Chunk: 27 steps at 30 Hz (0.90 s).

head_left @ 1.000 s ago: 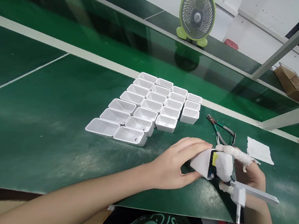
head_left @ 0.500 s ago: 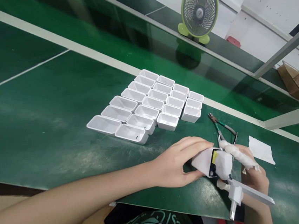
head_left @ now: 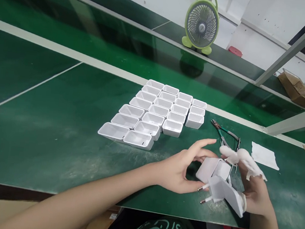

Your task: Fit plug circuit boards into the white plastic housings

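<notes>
1. Two hands meet low over the green bench (head_left: 59, 127): my left hand (head_left: 182, 167) pinches the white plastic charger shell (head_left: 208, 168).
2. My right hand (head_left: 253, 189), fingertips taped, clasps the white two-pin plug cover (head_left: 224, 193); misaligned, I judge its pins could slip.

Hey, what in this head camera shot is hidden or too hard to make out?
- White housing: its open end faces away and the plug cover overlaps it.
- Right hand: fingertips wrapped in white; grip on the cover partly hidden.
- Cutters: handle ends hidden behind right fingers.
- Cardboard box: contents too small.
</notes>
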Each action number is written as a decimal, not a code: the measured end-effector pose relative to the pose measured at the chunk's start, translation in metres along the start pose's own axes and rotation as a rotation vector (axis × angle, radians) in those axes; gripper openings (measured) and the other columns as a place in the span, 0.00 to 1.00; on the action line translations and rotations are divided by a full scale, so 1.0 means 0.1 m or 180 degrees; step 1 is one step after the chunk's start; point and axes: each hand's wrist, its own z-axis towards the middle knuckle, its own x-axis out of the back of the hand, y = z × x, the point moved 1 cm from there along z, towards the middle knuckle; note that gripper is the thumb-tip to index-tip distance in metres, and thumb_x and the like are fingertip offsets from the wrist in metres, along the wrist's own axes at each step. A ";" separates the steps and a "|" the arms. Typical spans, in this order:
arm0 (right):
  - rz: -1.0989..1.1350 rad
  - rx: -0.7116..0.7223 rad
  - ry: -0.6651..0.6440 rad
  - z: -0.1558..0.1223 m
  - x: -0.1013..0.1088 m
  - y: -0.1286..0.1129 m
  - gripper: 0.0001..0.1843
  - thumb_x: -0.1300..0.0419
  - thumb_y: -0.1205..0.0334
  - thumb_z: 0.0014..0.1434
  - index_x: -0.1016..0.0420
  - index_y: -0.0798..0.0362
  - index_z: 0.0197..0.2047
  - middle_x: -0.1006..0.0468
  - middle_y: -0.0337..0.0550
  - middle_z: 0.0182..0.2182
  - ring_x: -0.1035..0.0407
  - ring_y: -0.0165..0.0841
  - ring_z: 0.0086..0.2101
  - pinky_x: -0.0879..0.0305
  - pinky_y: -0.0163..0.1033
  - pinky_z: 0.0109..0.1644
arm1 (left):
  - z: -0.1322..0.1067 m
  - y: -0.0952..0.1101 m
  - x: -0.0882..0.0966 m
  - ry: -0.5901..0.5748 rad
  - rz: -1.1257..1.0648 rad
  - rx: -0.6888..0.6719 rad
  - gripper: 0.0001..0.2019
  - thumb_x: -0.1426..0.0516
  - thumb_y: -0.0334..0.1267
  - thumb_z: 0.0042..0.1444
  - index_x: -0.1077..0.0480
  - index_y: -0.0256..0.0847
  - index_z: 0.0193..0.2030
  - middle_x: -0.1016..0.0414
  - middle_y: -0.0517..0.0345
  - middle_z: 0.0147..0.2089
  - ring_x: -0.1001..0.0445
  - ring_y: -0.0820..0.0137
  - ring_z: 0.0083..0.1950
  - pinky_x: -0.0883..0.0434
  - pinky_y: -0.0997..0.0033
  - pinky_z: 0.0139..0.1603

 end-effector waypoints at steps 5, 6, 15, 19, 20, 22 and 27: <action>-0.0094 0.0362 -0.0046 -0.10 -0.14 0.05 0.34 0.34 0.60 0.57 0.39 0.45 0.65 0.26 0.52 0.52 0.27 0.45 0.48 0.26 0.46 0.46 | 0.05 0.14 0.21 -0.0653 -0.0271 0.0389 0.50 0.35 0.33 0.49 0.61 0.50 0.72 0.39 0.40 0.66 0.25 0.57 0.55 0.26 0.56 0.55; -0.0123 0.0389 0.0047 -0.11 -0.19 0.06 0.35 0.33 0.60 0.56 0.39 0.45 0.64 0.26 0.52 0.51 0.26 0.45 0.46 0.25 0.46 0.45 | 0.04 0.20 0.27 -0.0604 -0.0092 0.0473 0.49 0.33 0.35 0.46 0.56 0.51 0.71 0.42 0.41 0.67 0.26 0.55 0.56 0.26 0.56 0.55; -0.0218 0.0300 -0.0347 0.03 -0.84 -0.01 0.29 0.41 0.60 0.63 0.43 0.48 0.65 0.24 0.49 0.41 0.26 0.41 0.39 0.25 0.44 0.39 | -0.39 0.72 0.24 0.0588 0.1455 0.0366 0.26 0.34 0.39 0.52 0.34 0.43 0.57 0.26 0.50 0.53 0.28 0.61 0.55 0.26 0.63 0.54; -0.0226 0.0329 -0.0290 0.04 -0.94 0.03 0.31 0.41 0.59 0.63 0.47 0.47 0.67 0.25 0.51 0.44 0.26 0.42 0.42 0.25 0.46 0.42 | -0.56 0.62 0.02 0.1125 0.2220 0.0344 0.16 0.39 0.30 0.57 0.32 0.40 0.52 0.22 0.52 0.46 0.24 0.67 0.47 0.24 0.66 0.47; -0.0234 0.0339 -0.0240 0.03 -0.94 0.05 0.31 0.41 0.59 0.63 0.47 0.47 0.67 0.25 0.51 0.44 0.26 0.42 0.42 0.24 0.46 0.42 | -0.58 0.59 -0.02 0.1270 0.2425 0.0231 0.15 0.40 0.27 0.57 0.31 0.40 0.51 0.22 0.53 0.44 0.24 0.67 0.46 0.24 0.67 0.46; -0.0267 0.0368 -0.0202 0.00 -0.93 0.08 0.32 0.42 0.58 0.64 0.49 0.48 0.67 0.25 0.53 0.45 0.26 0.43 0.43 0.24 0.47 0.42 | -0.62 0.53 -0.07 0.1459 0.2754 -0.0118 0.16 0.41 0.22 0.55 0.31 0.37 0.49 0.21 0.53 0.40 0.23 0.68 0.43 0.24 0.66 0.45; -0.0182 0.0431 -0.0471 -0.01 -0.86 0.09 0.34 0.43 0.59 0.64 0.53 0.50 0.69 0.30 0.57 0.52 0.29 0.44 0.50 0.25 0.50 0.48 | -0.77 0.46 -0.16 0.1240 0.3248 -0.0871 0.11 0.41 0.21 0.55 0.28 0.33 0.45 0.19 0.49 0.40 0.22 0.67 0.42 0.23 0.63 0.45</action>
